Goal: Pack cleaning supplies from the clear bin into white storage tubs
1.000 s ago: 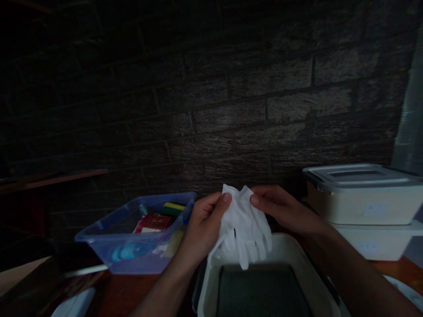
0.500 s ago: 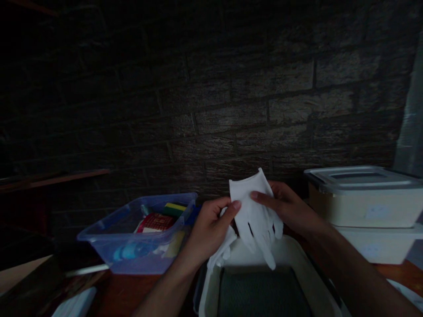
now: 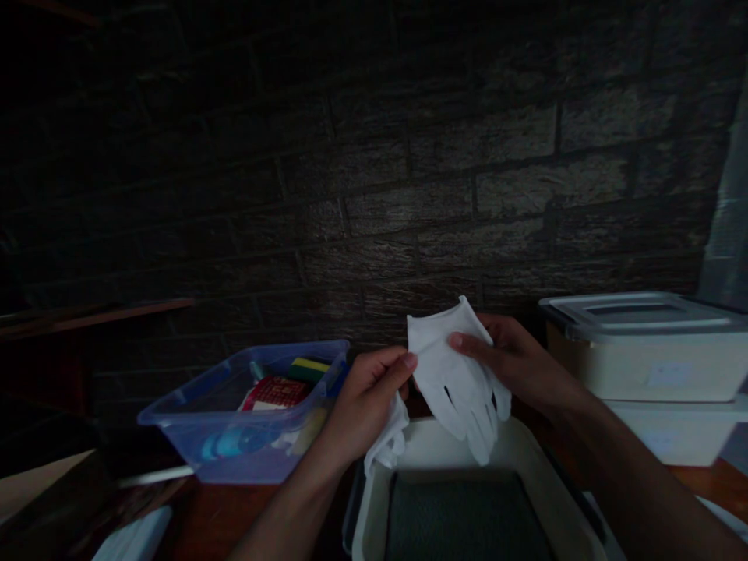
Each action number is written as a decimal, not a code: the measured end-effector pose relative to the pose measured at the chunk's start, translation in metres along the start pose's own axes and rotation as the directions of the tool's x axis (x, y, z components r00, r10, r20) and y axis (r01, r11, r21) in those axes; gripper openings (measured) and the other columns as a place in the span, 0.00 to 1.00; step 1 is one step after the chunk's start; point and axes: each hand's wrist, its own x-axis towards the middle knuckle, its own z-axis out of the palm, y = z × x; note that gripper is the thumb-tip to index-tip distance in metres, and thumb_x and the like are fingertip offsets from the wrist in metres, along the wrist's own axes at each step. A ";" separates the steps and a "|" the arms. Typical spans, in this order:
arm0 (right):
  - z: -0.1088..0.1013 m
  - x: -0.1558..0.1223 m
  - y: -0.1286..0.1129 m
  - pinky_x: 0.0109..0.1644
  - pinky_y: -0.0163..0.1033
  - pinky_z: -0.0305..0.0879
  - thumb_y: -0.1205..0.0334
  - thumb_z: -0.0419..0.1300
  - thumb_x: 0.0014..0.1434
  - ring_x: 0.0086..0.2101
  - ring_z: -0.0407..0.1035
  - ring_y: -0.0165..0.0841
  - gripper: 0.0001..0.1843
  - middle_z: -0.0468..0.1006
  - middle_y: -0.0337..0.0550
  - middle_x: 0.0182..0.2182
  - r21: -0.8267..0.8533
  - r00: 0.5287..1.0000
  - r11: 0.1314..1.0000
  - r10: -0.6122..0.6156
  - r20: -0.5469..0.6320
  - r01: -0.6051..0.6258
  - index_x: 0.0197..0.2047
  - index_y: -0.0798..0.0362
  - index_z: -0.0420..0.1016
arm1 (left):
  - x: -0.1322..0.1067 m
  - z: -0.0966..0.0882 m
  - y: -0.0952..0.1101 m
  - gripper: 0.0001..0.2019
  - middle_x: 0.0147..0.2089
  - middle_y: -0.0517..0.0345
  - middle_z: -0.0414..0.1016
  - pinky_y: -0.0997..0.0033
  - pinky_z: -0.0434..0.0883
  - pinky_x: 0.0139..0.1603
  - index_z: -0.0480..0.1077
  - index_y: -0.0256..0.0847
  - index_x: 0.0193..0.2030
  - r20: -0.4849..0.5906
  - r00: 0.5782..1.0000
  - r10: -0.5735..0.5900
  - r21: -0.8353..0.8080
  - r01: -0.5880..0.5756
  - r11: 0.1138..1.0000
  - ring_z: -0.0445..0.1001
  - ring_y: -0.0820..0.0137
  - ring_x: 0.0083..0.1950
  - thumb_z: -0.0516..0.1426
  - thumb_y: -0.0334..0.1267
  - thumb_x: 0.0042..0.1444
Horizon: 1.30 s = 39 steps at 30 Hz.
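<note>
A white fabric glove (image 3: 453, 370) hangs fingers down between my two hands, its cuff uppermost. My left hand (image 3: 377, 389) pinches the cuff's left edge between thumb and fingers. Across the cuff's right part lies the thumb of my right hand (image 3: 502, 354), with the other fingers behind the cloth. A second white glove (image 3: 389, 440) dangles below my left palm; its upper end is hidden by the hand. Beneath both gloves stands an open cream-coloured bin (image 3: 409, 448) with a dark green textured item (image 3: 461, 514) inside.
To the left is a translucent blue-purple tub (image 3: 251, 460) holding a red packet (image 3: 277, 392), a yellow-green sponge (image 3: 309, 368) and a blue item. Two stacked lidded boxes (image 3: 666, 366) stand at right. A dark brick wall (image 3: 374, 195) rises behind; a shelf edge (image 3: 117, 313) juts at left.
The hanging glove has swung slightly right and its fingers have drawn closer together. My right hand has shifted a little to the right; my left thumb has slid toward the cuff's edge.
</note>
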 end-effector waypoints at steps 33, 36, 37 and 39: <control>0.009 0.003 0.010 0.29 0.32 0.62 0.39 0.59 0.67 0.25 0.67 0.27 0.27 0.78 0.41 0.27 0.005 0.992 1.000 0.014 0.128 -0.014 0.35 0.58 0.79 | -0.002 0.004 -0.004 0.21 0.27 0.56 0.76 0.77 0.63 0.27 0.77 0.34 0.32 -0.134 0.988 -0.081 -0.192 0.054 0.980 0.69 0.73 0.27 0.63 0.55 0.59; 0.002 0.004 0.009 0.26 0.32 0.59 0.37 0.57 0.67 0.22 0.64 0.26 0.31 0.74 0.39 0.22 -0.076 0.999 0.996 -0.036 0.018 0.037 0.30 0.58 0.77 | 0.000 0.000 -0.007 0.22 0.26 0.58 0.75 0.77 0.62 0.26 0.76 0.35 0.33 -0.198 0.975 -0.104 -0.196 0.065 0.979 0.69 0.74 0.26 0.64 0.56 0.58; 0.000 0.004 0.008 0.25 0.31 0.57 0.36 0.56 0.67 0.20 0.63 0.26 0.32 0.73 0.39 0.20 -0.105 0.999 0.993 -0.052 -0.006 0.051 0.28 0.58 0.75 | 0.000 -0.001 -0.007 0.22 0.27 0.58 0.75 0.77 0.62 0.26 0.76 0.35 0.33 -0.202 0.973 -0.110 -0.197 0.070 0.978 0.69 0.74 0.26 0.63 0.57 0.59; -0.003 0.004 0.006 0.23 0.32 0.56 0.35 0.55 0.67 0.19 0.61 0.25 0.34 0.72 0.39 0.19 -0.141 0.997 0.988 -0.071 -0.022 0.067 0.25 0.58 0.73 | 0.000 -0.003 -0.008 0.22 0.27 0.58 0.75 0.77 0.63 0.26 0.76 0.35 0.34 -0.193 0.975 -0.111 -0.197 0.072 0.978 0.69 0.74 0.26 0.63 0.56 0.59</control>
